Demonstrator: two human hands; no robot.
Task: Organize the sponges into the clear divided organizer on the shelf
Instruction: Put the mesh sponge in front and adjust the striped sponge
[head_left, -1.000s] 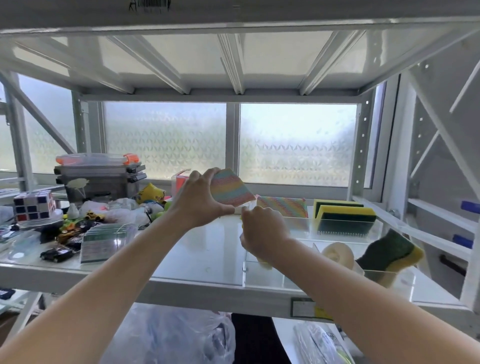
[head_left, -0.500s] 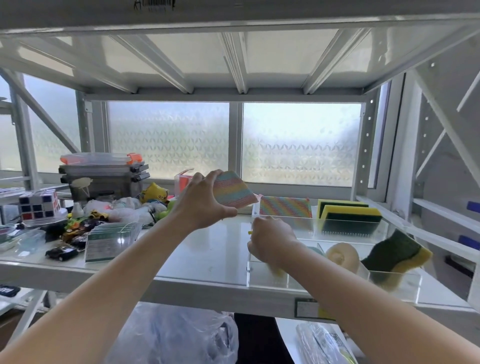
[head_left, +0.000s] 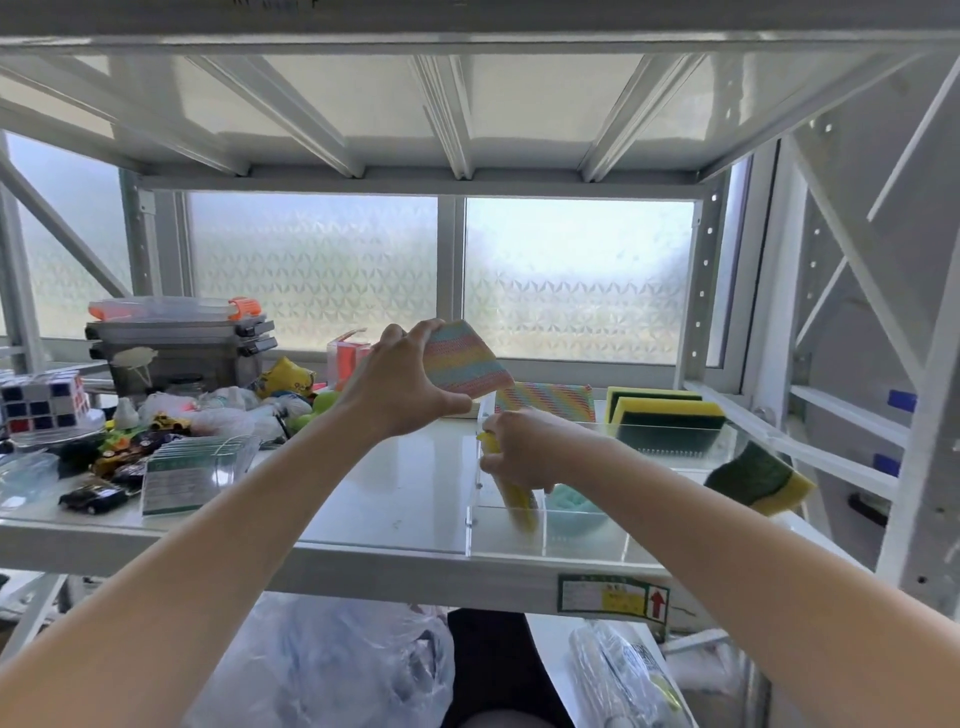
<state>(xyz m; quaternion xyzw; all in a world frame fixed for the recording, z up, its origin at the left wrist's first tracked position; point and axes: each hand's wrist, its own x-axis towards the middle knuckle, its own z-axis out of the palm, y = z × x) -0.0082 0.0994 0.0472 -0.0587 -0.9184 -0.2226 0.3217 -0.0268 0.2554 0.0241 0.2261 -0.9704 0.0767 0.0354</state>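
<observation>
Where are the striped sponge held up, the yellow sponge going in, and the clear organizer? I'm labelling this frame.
striped sponge (head_left: 470, 366), head view, its rainbow face right of the fingers.
yellow sponge (head_left: 517, 501), head view, lower end below the hand.
clear organizer (head_left: 545, 543), head view, front wall.

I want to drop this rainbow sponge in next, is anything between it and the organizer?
Nothing visible blocks it. The left hand holds the rainbow sponge above the organizer's left edge; the right hand is lower, pushing in a yellow sponge.

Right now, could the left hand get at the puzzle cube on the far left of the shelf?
Probably not yet: the left hand already holds a rainbow-striped sponge, and the puzzle cube sits well off to its left, beyond toy clutter.
</observation>
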